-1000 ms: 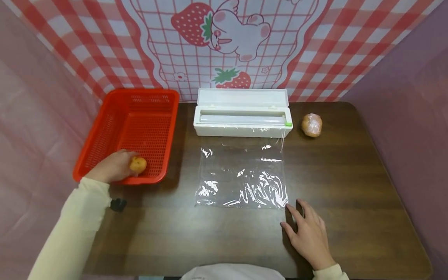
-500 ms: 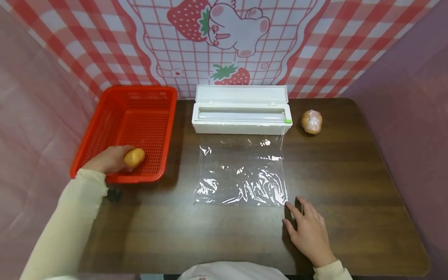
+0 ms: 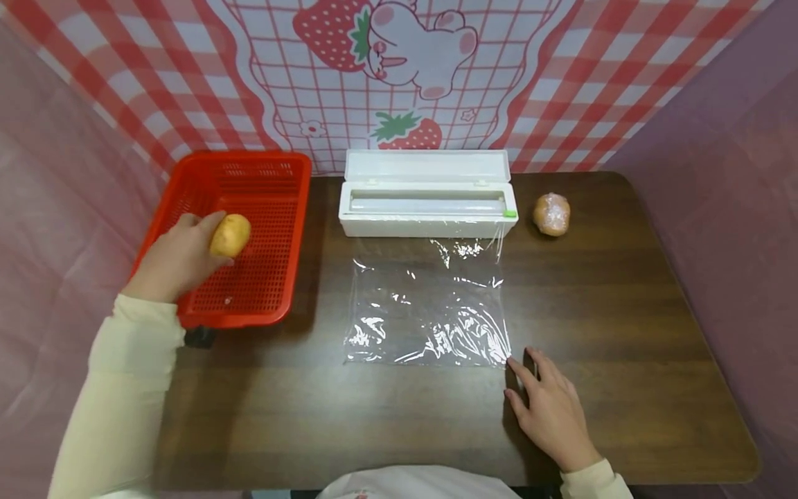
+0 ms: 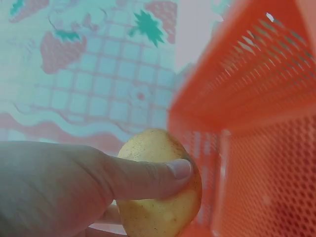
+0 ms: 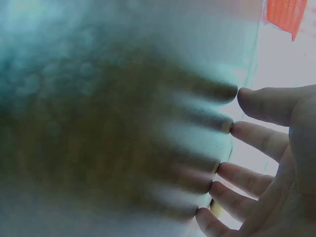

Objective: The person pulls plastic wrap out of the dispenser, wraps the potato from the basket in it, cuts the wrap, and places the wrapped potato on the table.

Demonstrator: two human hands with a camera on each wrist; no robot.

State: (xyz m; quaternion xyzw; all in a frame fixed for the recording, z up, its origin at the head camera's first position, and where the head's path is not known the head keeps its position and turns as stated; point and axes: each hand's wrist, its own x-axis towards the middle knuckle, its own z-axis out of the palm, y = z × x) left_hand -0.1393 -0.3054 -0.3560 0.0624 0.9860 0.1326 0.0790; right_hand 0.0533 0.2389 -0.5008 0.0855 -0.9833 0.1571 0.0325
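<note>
leftward, over the red plastic basket (image 3: 264, 260), the left hand (image 3: 177, 256) grips an oval yellow potato (image 3: 232, 235); rightward lies flat clear plastic film (image 3: 430, 312), nearer the loosely spread right hand (image 3: 551, 412).

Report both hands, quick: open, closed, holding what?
Left hand: closed on a potato, over the red basket.
Right hand: open, holding nothing, resting by the clear film.
</note>
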